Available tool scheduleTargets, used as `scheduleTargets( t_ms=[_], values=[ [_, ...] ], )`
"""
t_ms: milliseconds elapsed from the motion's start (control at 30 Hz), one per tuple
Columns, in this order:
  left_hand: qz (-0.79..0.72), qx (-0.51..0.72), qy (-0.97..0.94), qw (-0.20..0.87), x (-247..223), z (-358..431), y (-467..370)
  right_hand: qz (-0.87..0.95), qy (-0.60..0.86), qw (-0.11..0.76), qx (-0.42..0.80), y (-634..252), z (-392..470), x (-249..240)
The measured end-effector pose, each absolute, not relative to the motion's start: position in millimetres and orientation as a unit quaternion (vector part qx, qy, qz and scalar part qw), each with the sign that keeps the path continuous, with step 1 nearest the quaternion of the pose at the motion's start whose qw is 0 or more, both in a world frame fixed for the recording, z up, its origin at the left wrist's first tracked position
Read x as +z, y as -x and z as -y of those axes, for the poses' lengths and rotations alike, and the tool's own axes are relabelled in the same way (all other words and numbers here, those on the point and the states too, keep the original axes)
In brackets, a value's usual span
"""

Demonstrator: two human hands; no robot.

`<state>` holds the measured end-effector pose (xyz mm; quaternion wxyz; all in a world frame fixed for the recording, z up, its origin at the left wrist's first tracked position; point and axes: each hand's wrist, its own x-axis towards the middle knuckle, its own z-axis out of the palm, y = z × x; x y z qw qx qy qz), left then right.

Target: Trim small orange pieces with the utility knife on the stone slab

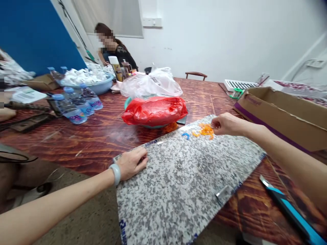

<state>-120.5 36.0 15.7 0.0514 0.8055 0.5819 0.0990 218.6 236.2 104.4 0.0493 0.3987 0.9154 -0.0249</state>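
My left hand (132, 164), a pale bangle (116, 174) at its wrist, rests with curled fingers on the left edge of a grey speckled board (173, 177). Nothing shows in it. At the board's far edge, my right hand (224, 124) has its fingers pinched together beside a small pile of orange plastic pieces (205, 129). Whatever is between those fingertips is too small to make out. A blue curved piece (186, 136) lies left of the pile. Nearer to me, a small metal strip (222, 192) sits on the board.
A red plastic bag (155, 110) covers a bowl beyond the board. Water bottles (70, 107) and a blue basin (102, 86) of white items stand left. On the right are a cardboard box (283, 112) and a blue-black utility knife (288, 207). Another person (125, 56) sits behind.
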Motion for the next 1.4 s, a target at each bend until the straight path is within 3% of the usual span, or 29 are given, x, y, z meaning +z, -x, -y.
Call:
scheduleTargets(
  t_ms=[167, 333, 500, 733, 833, 1400],
  values=[
    [-0.577, 0.110, -0.808, 0.052, 14.8, -34.1, 122.9, -0.942, -0.333, -0.019, 0.042, -101.9, -256.2, 143.0],
    [-0.574, 0.107, -0.811, 0.051, 13.1, -33.6, 124.0, -0.949, -0.294, -0.081, 0.076, -46.5, -269.4, 142.6],
    [-0.570, 0.102, -0.813, 0.058, 13.0, -34.8, 122.9, -0.931, -0.353, -0.067, 0.066, -112.9, -259.9, 129.9],
    [-0.569, 0.082, -0.816, 0.061, 7.1, -43.3, 126.4, -0.840, -0.519, 0.153, 0.028, -290.1, -224.0, 102.7],
    [-0.578, 0.070, -0.811, 0.058, 5.6, -44.5, 126.7, -0.809, -0.550, 0.205, -0.012, -334.2, -206.1, 84.9],
    [-0.588, 0.037, -0.806, 0.060, 11.2, -43.9, 121.8, -0.823, -0.540, 0.170, -0.049, -352.9, -214.9, 35.5]
  ],
)
